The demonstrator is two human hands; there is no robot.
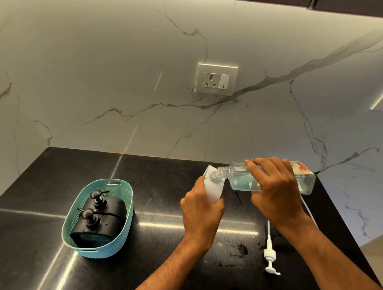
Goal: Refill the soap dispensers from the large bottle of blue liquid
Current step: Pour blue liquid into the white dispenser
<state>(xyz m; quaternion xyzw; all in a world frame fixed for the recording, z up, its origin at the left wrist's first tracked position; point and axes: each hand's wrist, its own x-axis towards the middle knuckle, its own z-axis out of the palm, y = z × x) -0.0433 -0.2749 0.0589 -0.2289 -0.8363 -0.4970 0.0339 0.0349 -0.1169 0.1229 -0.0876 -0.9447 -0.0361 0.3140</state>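
Worktop (51, 236) of dark polished stone carries everything, running back to a veined marble wall with a socket (216, 79). At its left stands a teal basket (74, 223) holding a black twin-pump dispenser (97, 218), capped and not yet opened. Over the middle right, the large bottle (244, 181) of pale blue liquid lies tipped nearly flat, its threaded neck meeting the mouth of a small white dispenser (212, 189). The right hand (274, 192) wraps over the bottle's middle with fingers curled across the top; the left hand (201, 211) closes round the white dispenser's lower body, holding it tilted toward the neck. The bottle looks less than half full, so it is probably light, and its clear plastic wall would likely flex under a hard squeeze (a mid-body hold seems best for steering the pour). Soap makes smooth plastic slippery, and wet spots (241, 250) already dot the stone near the front edge. Beside them lies a white pump head (270, 256) with its tube, likely belonging to the dispenser being filled.
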